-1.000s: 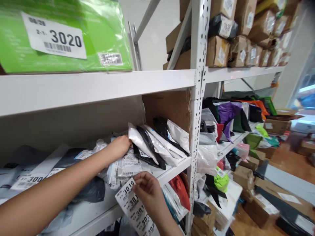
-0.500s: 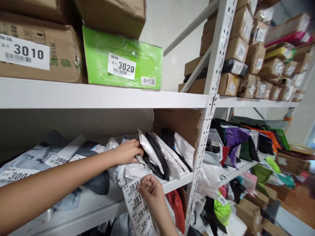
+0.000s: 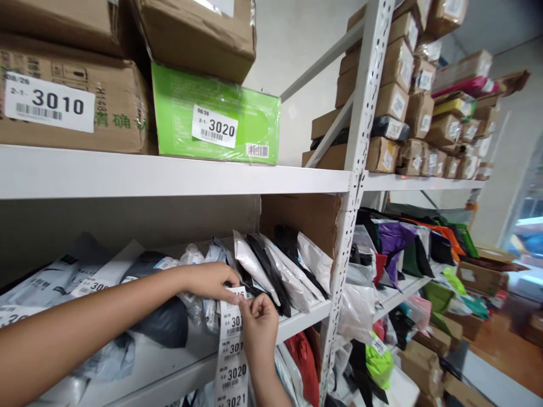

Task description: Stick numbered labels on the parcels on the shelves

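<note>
In the head view, the strip (image 3: 231, 362) of labels hangs in front of the lower shelf (image 3: 292, 326), upright between the hands. The right hand (image 3: 259, 322) pinches its edge near the top, thumb against finger; the left hand (image 3: 212, 281) reaches the top label, but whether its fingertips close on it I cannot tell. Working that label loose probably calls for a firm right pinch and a slow, flat pull by its corner, lest it curl. Fingers cover most of the top number and the next two labels' last digits; the strip's lower end is cut off.
</note>
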{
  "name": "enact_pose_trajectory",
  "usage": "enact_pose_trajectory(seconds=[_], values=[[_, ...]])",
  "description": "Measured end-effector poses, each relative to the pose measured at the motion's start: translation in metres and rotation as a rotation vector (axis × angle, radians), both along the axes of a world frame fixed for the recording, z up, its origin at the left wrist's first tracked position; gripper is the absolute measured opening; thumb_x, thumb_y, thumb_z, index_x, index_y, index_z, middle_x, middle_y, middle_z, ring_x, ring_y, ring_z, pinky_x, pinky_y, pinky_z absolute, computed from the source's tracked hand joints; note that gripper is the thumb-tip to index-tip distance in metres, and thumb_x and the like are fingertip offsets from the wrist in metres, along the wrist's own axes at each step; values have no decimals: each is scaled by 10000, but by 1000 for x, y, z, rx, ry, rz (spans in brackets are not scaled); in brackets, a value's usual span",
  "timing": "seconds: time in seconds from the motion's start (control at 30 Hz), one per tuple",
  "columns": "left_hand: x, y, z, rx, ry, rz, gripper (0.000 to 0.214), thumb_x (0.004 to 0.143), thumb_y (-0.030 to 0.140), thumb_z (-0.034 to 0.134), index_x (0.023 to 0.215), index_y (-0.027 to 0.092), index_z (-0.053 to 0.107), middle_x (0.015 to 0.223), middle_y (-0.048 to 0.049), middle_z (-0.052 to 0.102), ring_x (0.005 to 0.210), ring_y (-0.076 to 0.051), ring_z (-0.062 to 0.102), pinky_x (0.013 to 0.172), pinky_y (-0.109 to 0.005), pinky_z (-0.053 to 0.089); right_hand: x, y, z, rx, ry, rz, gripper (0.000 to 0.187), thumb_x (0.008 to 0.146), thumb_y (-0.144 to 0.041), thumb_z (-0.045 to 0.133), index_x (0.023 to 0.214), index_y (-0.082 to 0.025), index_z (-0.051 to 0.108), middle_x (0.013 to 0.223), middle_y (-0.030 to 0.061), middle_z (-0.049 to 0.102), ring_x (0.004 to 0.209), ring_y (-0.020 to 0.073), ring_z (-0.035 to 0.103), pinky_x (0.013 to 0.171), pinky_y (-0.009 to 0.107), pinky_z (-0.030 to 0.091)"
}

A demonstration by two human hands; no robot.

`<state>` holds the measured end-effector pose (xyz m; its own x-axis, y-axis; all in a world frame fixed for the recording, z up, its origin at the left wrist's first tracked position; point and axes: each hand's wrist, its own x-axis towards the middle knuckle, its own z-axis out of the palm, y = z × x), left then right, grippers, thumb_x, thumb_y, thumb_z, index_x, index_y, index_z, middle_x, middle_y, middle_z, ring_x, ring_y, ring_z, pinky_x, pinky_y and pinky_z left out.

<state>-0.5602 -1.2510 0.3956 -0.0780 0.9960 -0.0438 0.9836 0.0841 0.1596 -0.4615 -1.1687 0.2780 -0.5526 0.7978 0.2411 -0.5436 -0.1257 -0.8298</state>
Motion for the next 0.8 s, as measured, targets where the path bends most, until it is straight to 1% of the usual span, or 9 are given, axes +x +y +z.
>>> enact_pose_trajectory(seconds=[0.13,0.23,0.37,0.4,0.47,0.53,0.63,0.73,0.8], values=[[10,2,-8,-59,227,88,210,863,297,533,878,120,645,958,-95,650,891,-228,609,788,-306,469,-6,3,-10,1,-68,130,470,498,-526,752,609,-204,428,477,-105,374,453,49,271,466,208,243],[17,2,-19,-26,426,189,236,881,223,473,989,92,636,1046,-145,629,980,-277,598,866,-388,478,-7,6,-17,-34,-103,270,560,427,-519,796,740,-198,459,471,-95,482,422,45,307,458,198,225],[21,2,-31,7,563,236,262,873,255,509,1001,80,654,1083,-171,627,1059,-306,566,959,-454,430,1,8,-20,-93,-69,243,677,341,-584,813,552,-221,282,381,-151,292,400,8,197,441,184,158],[22,2,-31,8,569,247,260,867,260,523,998,80,658,1091,-172,630,1069,-304,564,980,-459,413,6,10,-21,-96,-85,270,690,325,-582,821,540,-219,275,374,-157,266,399,4,181,439,184,148],[24,2,-28,19,561,287,282,846,280,561,1019,76,650,1088,-170,638,1063,-295,572,1006,-457,393,17,14,-22,-90,-141,371,623,311,-532,852,582,-194,405,360,-162,286,390,1,187,438,183,153],[25,3,-21,70,557,363,391,787,339,635,1062,61,624,1065,-174,642,1023,-306,587,980,-458,416,26,20,-22,-110,-172,480,624,351,-449,882,789,-139,564,371,-153,365,385,9,255,446,179,204],[24,10,-12,141,573,451,471,708,288,700,1105,59,595,1111,-189,615,1000,-330,589,868,-440,487,28,27,-18,-200,-116,604,672,474,-334,881,1037,-105,595,514,-85,537,482,47,467,541,194,360],[17,22,-13,96,591,443,261,775,58,513,998,56,649,1024,-197,662,920,-322,638,741,-406,523,22,32,-12,-251,-24,671,600,544,-295,857,1069,-139,613,591,-61,585,560,73,556,597,203,420],[12,29,-16,55,606,383,295,794,-5,410,908,58,674,919,-190,692,841,-312,665,684,-392,524,18,36,-12,-246,25,686,560,588,-295,834,1089,-169,618,568,-70,575,544,71,557,572,191,420]])
